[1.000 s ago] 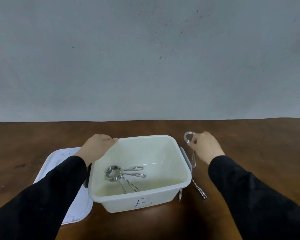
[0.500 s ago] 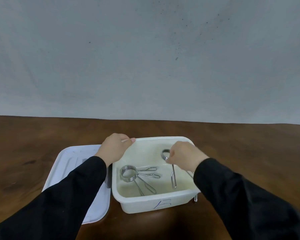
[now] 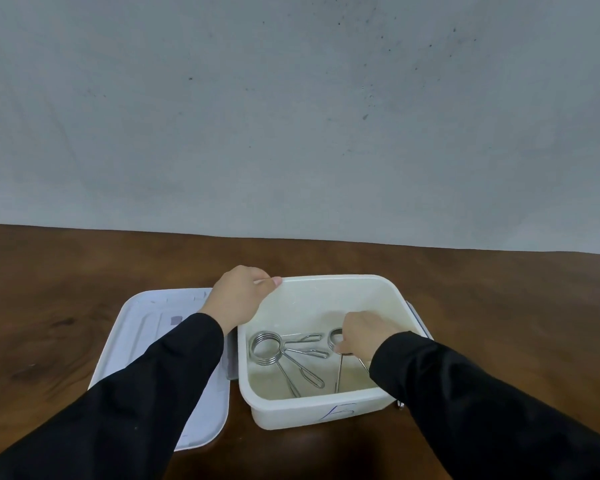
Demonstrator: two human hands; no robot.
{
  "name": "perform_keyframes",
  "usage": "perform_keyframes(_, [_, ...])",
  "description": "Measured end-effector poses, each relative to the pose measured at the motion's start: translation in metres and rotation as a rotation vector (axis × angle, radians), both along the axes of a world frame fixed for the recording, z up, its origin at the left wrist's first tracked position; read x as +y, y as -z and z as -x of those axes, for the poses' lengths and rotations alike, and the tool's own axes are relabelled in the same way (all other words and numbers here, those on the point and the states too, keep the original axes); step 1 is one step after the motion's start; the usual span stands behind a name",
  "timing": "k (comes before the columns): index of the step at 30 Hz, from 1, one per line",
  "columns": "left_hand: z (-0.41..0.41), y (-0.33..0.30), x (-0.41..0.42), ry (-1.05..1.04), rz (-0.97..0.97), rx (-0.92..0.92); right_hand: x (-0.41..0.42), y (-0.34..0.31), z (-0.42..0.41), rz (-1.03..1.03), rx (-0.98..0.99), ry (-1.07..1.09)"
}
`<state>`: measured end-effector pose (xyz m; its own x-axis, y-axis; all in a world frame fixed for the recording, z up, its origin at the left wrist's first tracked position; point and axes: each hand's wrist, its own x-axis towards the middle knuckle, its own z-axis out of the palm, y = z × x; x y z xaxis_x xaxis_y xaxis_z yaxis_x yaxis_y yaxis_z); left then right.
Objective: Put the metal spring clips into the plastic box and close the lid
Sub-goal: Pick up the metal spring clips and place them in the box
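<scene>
A white plastic box point(image 3: 302, 415) stands open on the brown table, with a blue mark on its front wall. My left hand point(image 3: 238, 297) grips the box's far left rim. My right hand point(image 3: 362, 332) is inside the box, on the right, holding a metal spring clip point(image 3: 336, 358) by its coil, with the clip's legs reaching down to the floor of the box. Other spring clips point(image 3: 278, 349) lie on the box floor to the left of it. The white lid point(image 3: 146, 327) lies flat on the table left of the box, partly under my left sleeve.
A small metal piece point(image 3: 400, 405) shows on the table at the box's front right corner. A grey latch point(image 3: 417, 315) runs along the box's right side. A plain grey wall point(image 3: 291, 116) rises behind the table's far edge.
My right hand has carried the spring clip from the table right of the box over the rim and down inside it. My left hand has stayed on the rim.
</scene>
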<state>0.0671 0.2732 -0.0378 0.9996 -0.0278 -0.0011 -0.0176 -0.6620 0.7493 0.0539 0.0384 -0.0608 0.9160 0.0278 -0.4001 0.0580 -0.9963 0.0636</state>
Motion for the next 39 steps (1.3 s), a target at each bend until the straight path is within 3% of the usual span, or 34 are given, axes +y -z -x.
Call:
perform_keyframes(2, [0.000, 0.000, 0.001, 0.007, -0.009, 0.002, -0.005, -0.009, -0.002, -0.047, -0.092, -0.022])
perform_keyframes(4, [-0.001, 0.000, 0.002, 0.006, -0.010, 0.010, -0.016, -0.029, -0.002, -0.185, -0.338, -0.029])
perform_keyframes(6, [-0.002, -0.001, 0.003, 0.011, -0.016, 0.016, -0.037, -0.052, -0.002, -0.362, -0.626, 0.047])
perform_keyframes(8, [-0.003, -0.002, 0.006, 0.022, -0.038, 0.011, -0.066, -0.070, -0.002, -0.517, -0.746, 0.163])
perform_keyframes(10, [-0.004, -0.004, 0.008, 0.036, -0.057, 0.010, -0.095, -0.071, 0.002, -0.516, -0.654, 0.248])
perform_keyframes(15, [-0.006, -0.003, 0.010, 0.054, -0.039, -0.007, -0.127, -0.013, 0.018, -0.323, -0.130, 0.248])
perform_keyframes(18, [-0.005, -0.003, 0.008, 0.055, -0.031, -0.009, -0.124, 0.006, 0.028, -0.306, -0.028, 0.215])
perform_keyframes(23, [-0.007, 0.002, 0.011, 0.052, 0.005, 0.006, -0.118, 0.012, 0.037, -0.206, -0.077, 0.174])
perform_keyframes(33, [-0.008, 0.004, 0.011, 0.040, 0.076, 0.036, -0.150, 0.020, 0.039, -0.221, -0.165, 0.411])
perform_keyframes(39, [-0.007, 0.004, 0.011, 0.039, 0.060, 0.025, -0.160, -0.037, 0.037, -0.220, -0.345, 0.366])
